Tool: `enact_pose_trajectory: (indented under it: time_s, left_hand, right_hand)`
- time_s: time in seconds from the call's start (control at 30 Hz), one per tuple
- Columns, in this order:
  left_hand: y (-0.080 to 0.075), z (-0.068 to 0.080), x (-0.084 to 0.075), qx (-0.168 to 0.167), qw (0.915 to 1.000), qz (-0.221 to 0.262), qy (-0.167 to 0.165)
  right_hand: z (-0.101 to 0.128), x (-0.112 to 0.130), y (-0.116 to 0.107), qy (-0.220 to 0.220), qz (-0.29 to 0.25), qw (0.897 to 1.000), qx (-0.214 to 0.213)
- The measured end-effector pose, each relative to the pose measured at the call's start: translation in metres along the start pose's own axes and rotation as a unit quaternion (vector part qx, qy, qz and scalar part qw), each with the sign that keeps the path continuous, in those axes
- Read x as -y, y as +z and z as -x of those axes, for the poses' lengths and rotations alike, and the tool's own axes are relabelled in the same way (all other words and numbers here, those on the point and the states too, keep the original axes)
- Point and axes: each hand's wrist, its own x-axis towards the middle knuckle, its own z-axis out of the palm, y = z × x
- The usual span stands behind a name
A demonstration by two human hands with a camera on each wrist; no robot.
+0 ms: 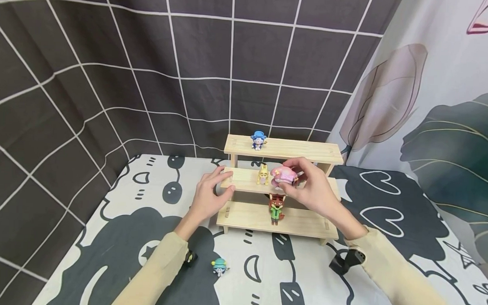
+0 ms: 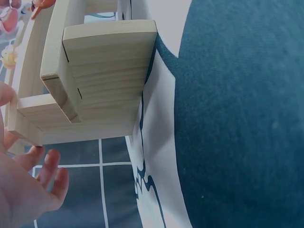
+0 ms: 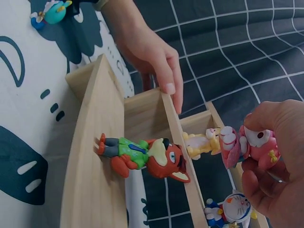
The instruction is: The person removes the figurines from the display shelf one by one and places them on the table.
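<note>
A three-step wooden shelf (image 1: 308, 151) stands on the patterned table. My right hand (image 1: 307, 184) pinches a pink figure (image 1: 284, 176) over the middle step, right beside a small yellow figure (image 1: 263, 174); in the right wrist view the pink figure (image 3: 254, 145) sits between my fingertips. My left hand (image 1: 210, 194) grips the left end of the middle step (image 2: 33, 111). A fox figure (image 1: 276, 207) in a green shirt stands on the bottom step, and a blue figure (image 1: 258, 140) stands on the top step.
A small teal figure (image 1: 220, 266) lies on the tablecloth near my left forearm. A dark checked cloth (image 1: 150, 68) hangs behind the shelf and a leaf-print curtain (image 1: 439, 110) hangs at the right. The table's left edge (image 1: 79, 241) runs diagonally.
</note>
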Motion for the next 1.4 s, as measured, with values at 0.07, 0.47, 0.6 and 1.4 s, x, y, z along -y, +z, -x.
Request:
enact_pose_trajectory:
  time_s: [0.07, 0.47, 0.6, 1.4]
  left_hand:
    - [0.0, 0.0, 0.0, -0.001, 1.0, 0.001, 0.002]
    - [0.0, 0.0, -0.001, 0.004, 1.0, -0.001, -0.008]
    - [0.0, 0.0, -0.001, 0.002, 1.0, 0.001, -0.004]
    - [-0.001, 0.0, -0.002, 0.002, 0.9999, 0.0, -0.012]
  right_hand:
    - [0.002, 0.0, 0.001, 0.0, -0.006, 1.0, 0.002]
    - [0.012, 0.002, 0.008, -0.002, -0.025, 1.0, 0.011]
    - [0.014, 0.005, 0.01, -0.013, -0.022, 1.0, 0.011]
    - [0.038, 0.013, 0.027, 0.013, -0.042, 0.998, 0.035]
